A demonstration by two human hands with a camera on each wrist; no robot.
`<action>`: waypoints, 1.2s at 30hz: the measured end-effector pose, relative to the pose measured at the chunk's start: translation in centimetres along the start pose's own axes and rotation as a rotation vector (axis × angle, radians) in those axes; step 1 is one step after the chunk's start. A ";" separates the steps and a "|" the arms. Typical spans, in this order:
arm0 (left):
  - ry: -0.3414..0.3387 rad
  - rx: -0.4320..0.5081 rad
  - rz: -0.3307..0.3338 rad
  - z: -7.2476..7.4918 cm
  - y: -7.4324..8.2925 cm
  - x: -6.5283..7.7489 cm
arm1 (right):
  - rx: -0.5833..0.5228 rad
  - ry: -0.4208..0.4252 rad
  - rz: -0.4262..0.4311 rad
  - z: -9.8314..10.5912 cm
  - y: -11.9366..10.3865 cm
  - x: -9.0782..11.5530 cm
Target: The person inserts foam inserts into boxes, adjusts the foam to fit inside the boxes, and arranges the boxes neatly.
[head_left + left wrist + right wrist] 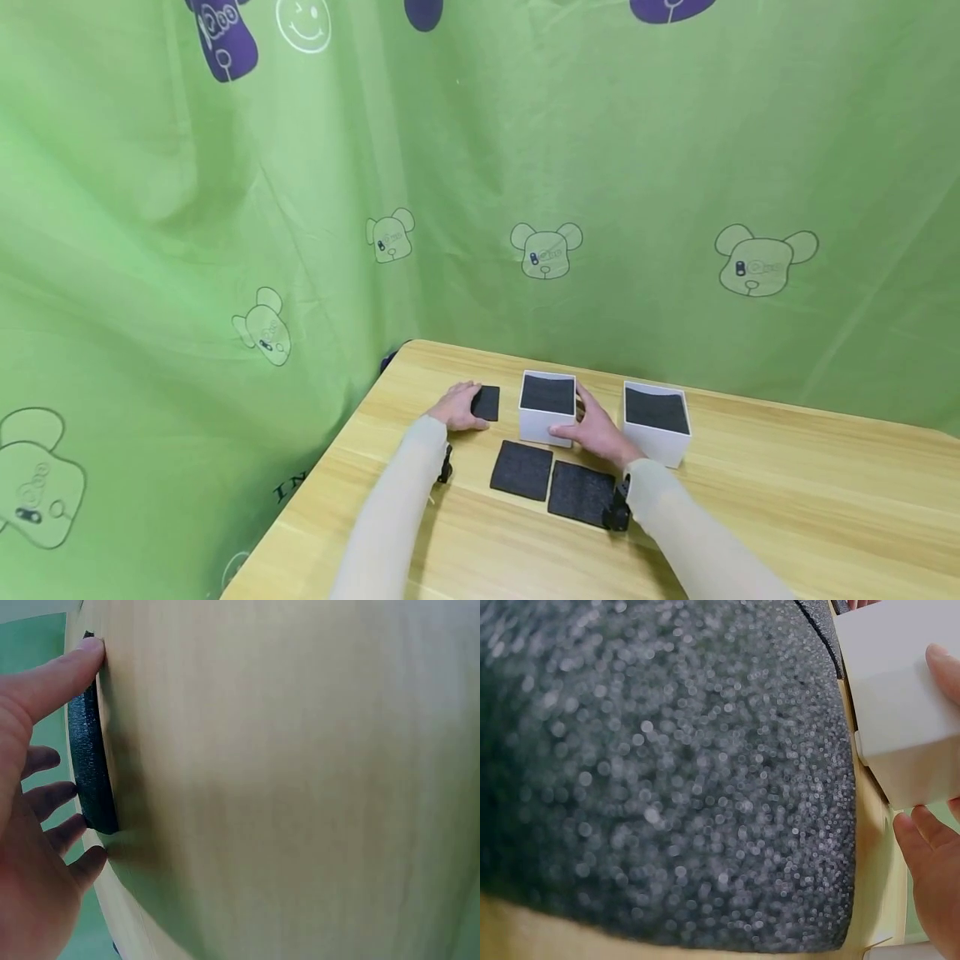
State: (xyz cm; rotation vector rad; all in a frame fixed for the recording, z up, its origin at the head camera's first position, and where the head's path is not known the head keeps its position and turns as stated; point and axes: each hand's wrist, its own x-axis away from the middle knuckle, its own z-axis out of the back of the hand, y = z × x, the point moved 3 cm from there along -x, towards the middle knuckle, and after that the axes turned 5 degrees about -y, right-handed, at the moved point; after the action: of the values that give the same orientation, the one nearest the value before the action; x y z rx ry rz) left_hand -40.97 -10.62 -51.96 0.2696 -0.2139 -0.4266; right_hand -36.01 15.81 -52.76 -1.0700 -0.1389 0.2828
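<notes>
My left hand (459, 407) holds a square black foam pad (486, 403) at the left of the table. In the left wrist view the thumb lies at one end of the foam pad (91, 761) and the fingers reach along its far side. My right hand (596, 429) grips a white open-topped box (546, 427), thumb on the near wall and fingers round the right side. Black foam (548, 393) fills the inside of that box. The right wrist view shows the thumb and fingers on the white box (900, 690).
A second white box (658, 442) with black foam inside stands to the right. Two flat black foam squares lie in front of the boxes, one at left (522, 470) and one (579, 492) partly under the right wrist. A green curtain (480, 167) hangs behind the wooden table (787, 500).
</notes>
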 end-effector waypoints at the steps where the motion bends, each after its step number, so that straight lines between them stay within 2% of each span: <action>1: -0.002 -0.007 0.001 0.0 0.0 0.1 | 0.000 -0.002 0.010 0.0 0.0 0.0; 9: -0.004 -0.103 0.004 0.0 0.2 0.4 | 0.010 0.009 0.004 -0.1 0.3 -0.2; 13: -0.012 -0.097 -0.012 -0.1 0.2 0.3 | -0.008 -0.005 0.010 -0.3 0.2 0.0; 20: -0.071 -0.057 -0.007 0.0 0.5 0.1 | -0.009 -0.001 0.001 -0.1 0.0 0.1; 27: -0.056 -0.073 0.000 0.6 0.6 0.4 | -0.009 0.004 0.003 0.1 0.0 -0.1; 33: -0.094 -0.049 -0.018 0.6 0.5 0.7 | -0.043 -0.009 0.005 0.0 0.3 -0.2; 36: -0.106 -0.068 -0.016 0.7 0.5 0.9 | -0.056 -0.018 0.021 -0.2 0.2 -0.3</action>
State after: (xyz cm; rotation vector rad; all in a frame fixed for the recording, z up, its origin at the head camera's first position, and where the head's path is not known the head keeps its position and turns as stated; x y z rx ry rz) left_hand -40.21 -10.75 -51.01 0.1828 -0.3003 -0.4636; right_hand -36.26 15.69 -53.04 -1.1251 -0.1524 0.3085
